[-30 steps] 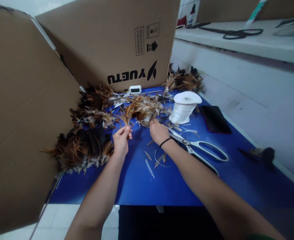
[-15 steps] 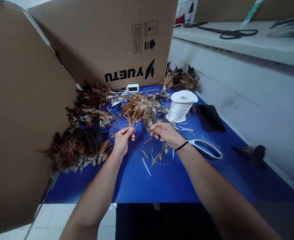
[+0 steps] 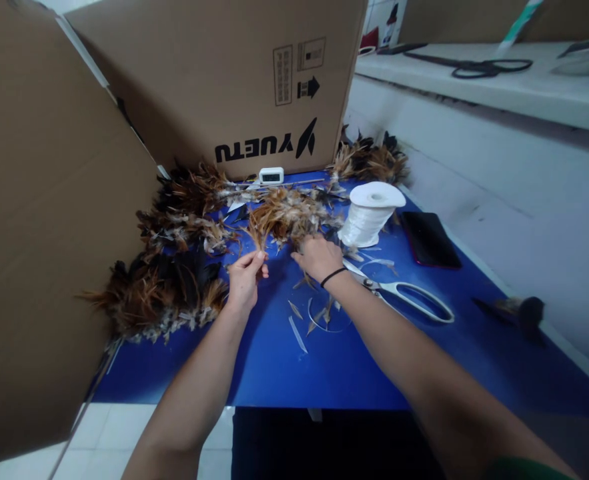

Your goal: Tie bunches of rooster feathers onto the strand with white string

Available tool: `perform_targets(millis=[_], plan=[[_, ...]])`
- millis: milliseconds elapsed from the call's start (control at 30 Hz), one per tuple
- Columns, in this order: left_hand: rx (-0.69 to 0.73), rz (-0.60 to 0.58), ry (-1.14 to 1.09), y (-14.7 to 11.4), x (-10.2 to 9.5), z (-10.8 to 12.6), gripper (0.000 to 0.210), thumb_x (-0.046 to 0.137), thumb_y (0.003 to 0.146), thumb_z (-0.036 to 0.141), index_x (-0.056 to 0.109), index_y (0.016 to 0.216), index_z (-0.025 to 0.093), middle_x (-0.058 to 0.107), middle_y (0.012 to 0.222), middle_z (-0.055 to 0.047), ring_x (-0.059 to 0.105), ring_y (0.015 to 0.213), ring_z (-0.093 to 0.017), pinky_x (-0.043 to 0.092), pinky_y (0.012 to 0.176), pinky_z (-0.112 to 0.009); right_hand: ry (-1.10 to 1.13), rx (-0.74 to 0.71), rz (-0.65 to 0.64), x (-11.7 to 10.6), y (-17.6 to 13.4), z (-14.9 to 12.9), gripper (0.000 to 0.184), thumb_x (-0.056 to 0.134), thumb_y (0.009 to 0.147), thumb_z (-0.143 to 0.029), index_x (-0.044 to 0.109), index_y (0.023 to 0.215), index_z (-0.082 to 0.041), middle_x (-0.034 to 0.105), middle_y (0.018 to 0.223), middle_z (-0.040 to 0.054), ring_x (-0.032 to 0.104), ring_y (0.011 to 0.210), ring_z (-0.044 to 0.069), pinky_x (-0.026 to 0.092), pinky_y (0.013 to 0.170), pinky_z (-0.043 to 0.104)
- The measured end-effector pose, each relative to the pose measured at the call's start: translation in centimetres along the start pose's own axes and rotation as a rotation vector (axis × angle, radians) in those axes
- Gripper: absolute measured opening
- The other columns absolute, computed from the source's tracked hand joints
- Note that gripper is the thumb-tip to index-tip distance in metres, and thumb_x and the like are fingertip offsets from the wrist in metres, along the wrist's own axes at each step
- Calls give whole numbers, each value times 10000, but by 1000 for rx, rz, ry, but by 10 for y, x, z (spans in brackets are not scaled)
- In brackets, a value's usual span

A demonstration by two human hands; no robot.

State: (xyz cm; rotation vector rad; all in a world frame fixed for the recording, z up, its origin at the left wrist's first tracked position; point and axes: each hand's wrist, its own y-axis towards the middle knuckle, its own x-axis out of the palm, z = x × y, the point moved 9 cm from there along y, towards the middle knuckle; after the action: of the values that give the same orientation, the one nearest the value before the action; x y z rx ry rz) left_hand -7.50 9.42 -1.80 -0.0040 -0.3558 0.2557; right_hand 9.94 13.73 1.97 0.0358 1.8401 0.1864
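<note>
Between thumb and fingers, my left hand (image 3: 245, 277) pinches a small bunch of orange-brown feathers (image 3: 258, 235), its tips fanned upward. My right hand (image 3: 320, 259) is palm down at the near edge of a loose pile of brown and whitish feathers (image 3: 289, 212). Its fingertips are hidden among the feathers, so I cannot see whether they grip any. White-handled scissors (image 3: 414, 300) lie partly under my right forearm. Just behind that hand stands a spool of white ribbon (image 3: 367, 217).
Feather bundles (image 3: 161, 293) line the left side, with more (image 3: 371, 160) at the back right. Cardboard panels (image 3: 199, 80) wall the left and back. A phone (image 3: 429, 239), small digital display (image 3: 271, 176) and dark brush-like object (image 3: 521, 313) lie on the blue tabletop (image 3: 274, 380).
My right hand has turned palm down and moved into the edge of the feather pile. My left hand keeps its bunch nearly still. The view has shifted slightly, and more of the scissors shows.
</note>
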Motion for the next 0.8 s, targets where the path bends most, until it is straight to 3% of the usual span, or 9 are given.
perform_targets(millis=[100,200,333,400,533,600,800], plan=[[13,31,-11,1,-3,2,272,777,590,343,681,717,122,604,639,10,479,451,-33,378,420,-170,84,-11,-32,7,10,-3,155,577,770,-231,677,853,-147,673,896,171,654,815,259,465,677,330],[31,61,-26,2,-7,3,271,777,588,337,681,720,121,603,648,10,475,451,-31,369,415,-168,398,21,-25,4,20,1,104,571,763,-226,655,761,-165,653,712,87,630,724,209,458,609,283],[33,88,-31,3,-10,2,272,777,587,336,685,726,121,600,639,13,469,445,-31,363,411,-169,736,58,-114,7,26,8,172,503,821,-239,630,891,-145,619,643,27,568,553,136,417,470,227],[32,90,-34,3,-11,2,270,777,588,334,686,729,123,594,620,16,469,445,-33,365,415,-171,688,79,-106,6,27,17,202,524,805,-203,622,963,-125,636,679,43,583,588,145,449,523,245],[40,89,-37,2,-11,2,268,781,586,331,688,726,123,597,612,15,472,444,-36,362,409,-169,307,5,140,-20,19,30,311,555,773,-157,615,1076,-128,655,965,132,619,849,224,475,763,337],[41,88,-40,2,-10,2,274,785,581,332,689,724,120,596,602,14,473,441,-37,365,409,-168,237,-58,200,-27,13,27,291,520,787,-143,632,1055,-152,641,1025,130,611,898,228,466,787,333],[43,100,-58,1,-10,2,291,792,572,333,690,724,107,606,623,2,480,441,-37,369,408,-167,240,-313,-58,-5,-1,-4,214,508,772,-95,685,847,-188,665,894,46,608,819,162,447,756,252]])
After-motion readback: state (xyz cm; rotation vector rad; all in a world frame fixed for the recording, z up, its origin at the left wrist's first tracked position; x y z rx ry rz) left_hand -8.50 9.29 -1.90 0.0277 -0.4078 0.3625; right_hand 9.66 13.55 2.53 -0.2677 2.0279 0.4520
